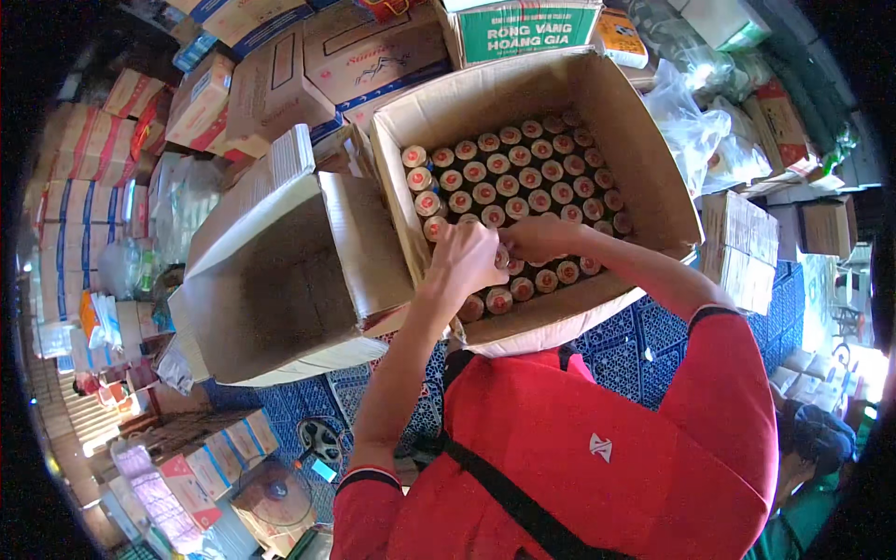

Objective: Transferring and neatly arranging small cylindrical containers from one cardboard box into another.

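Observation:
Before me stands a large open cardboard carton [469,108] with rows of upright capped bottles [517,208]. Their tops are pale with a red mark, and their lower parts are hidden. My left hand [467,257] is low over the near left rows, its fingers curled around a bottle [502,257] whose top shows beside them. Close against it from the right, my right hand [542,236] reaches down among the tops. Its fingertips are hidden, so its grip does not show. Left of this carton is a second open carton [269,301], with its flaps raised.
Stacked closed cartons [371,52] stand behind and to the left. Clear plastic bags [682,126] and a strapped bundle of flat cardboard [738,252] are at the right. A fan [276,490] is at the lower left. Another person [805,462] is at the lower right.

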The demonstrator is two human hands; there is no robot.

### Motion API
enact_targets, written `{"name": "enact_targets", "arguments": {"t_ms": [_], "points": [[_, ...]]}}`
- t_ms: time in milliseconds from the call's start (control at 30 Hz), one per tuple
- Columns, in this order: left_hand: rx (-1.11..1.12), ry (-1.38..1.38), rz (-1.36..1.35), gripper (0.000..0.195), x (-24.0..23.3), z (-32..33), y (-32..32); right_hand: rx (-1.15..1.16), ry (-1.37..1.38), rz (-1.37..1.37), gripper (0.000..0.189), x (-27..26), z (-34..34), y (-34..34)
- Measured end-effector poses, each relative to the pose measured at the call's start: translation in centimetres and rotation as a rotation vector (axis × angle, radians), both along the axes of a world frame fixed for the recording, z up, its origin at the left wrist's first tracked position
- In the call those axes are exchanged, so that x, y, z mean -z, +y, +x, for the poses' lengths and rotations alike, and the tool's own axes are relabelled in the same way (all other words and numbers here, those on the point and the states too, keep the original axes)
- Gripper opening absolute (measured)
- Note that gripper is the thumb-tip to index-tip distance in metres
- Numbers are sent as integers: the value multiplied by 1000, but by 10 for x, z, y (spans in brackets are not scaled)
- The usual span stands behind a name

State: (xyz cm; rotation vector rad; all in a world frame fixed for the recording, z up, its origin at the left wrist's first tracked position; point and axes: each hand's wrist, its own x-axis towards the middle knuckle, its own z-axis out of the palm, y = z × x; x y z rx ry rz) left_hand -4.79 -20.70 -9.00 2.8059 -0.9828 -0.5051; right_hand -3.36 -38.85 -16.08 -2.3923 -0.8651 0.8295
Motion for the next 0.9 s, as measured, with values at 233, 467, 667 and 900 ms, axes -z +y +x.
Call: {"name": "enact_targets", "arguments": {"t_ms": [233,467,667,900], "points": [[-50,-140,113,11,51,-4,-6,-197,20,-28,33,80,-2,12],[-54,-63,170,10,62,-5,-11,-300,-29,-194,40,85,-6,13],[-64,-40,149,11,63,-9,-7,-351,-5,-300,52,55,-9,23],[-54,48,113,15,60,-5,-2,-266,104,-144,54,57,-8,19]]}}
